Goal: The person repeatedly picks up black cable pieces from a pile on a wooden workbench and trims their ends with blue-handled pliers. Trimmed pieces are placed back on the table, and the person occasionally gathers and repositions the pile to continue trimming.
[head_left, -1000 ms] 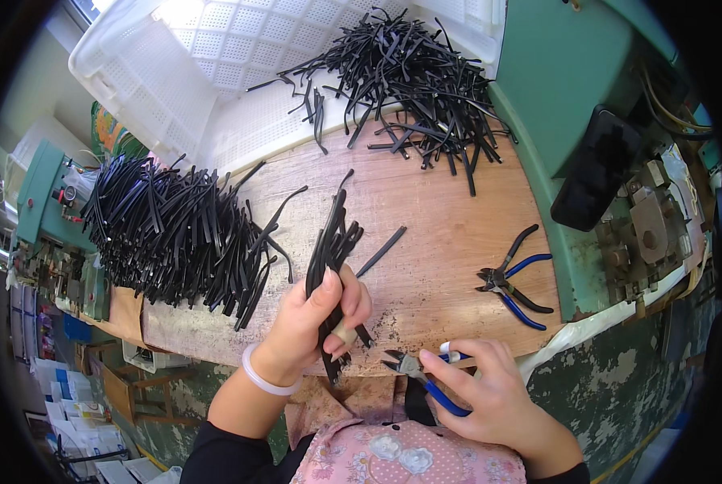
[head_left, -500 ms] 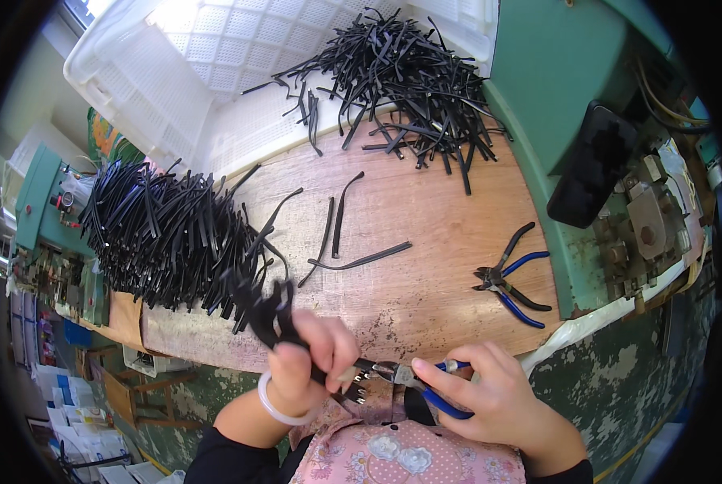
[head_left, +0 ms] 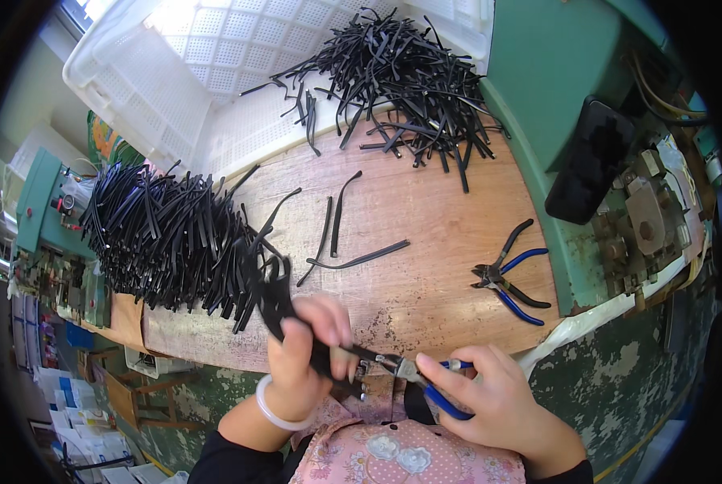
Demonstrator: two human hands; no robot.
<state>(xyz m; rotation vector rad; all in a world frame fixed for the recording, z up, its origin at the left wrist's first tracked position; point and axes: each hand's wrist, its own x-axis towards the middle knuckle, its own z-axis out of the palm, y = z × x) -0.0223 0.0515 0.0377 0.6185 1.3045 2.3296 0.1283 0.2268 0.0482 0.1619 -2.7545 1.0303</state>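
Note:
My left hand (head_left: 308,351) is closed round a bunch of black eyeglass temple arms (head_left: 274,302); their ends stick out below the fingers. Blue-handled pliers (head_left: 409,371) lie in my right hand (head_left: 490,395), its fingers wrapped on the grips. The jaws point left and meet the tip of one temple arm that sticks out from the left hand. Beyond the left hand a dense stack of temple arms (head_left: 167,242) lies along the table's left side. Several loose temple arms (head_left: 361,255) rest mid-table.
A white plastic crate (head_left: 147,105) lies tipped at the back, a heap of temple arms (head_left: 409,81) spilling from it. A second pair of blue and black pliers (head_left: 498,274) rests on the wooden table (head_left: 450,218) at right. A phone (head_left: 591,161) leans against the green machine (head_left: 538,97).
The bunch in my left hand has swung slightly, its far ends now more upright. The pliers have shifted a little, with their jaws now at a single temple arm's tip.

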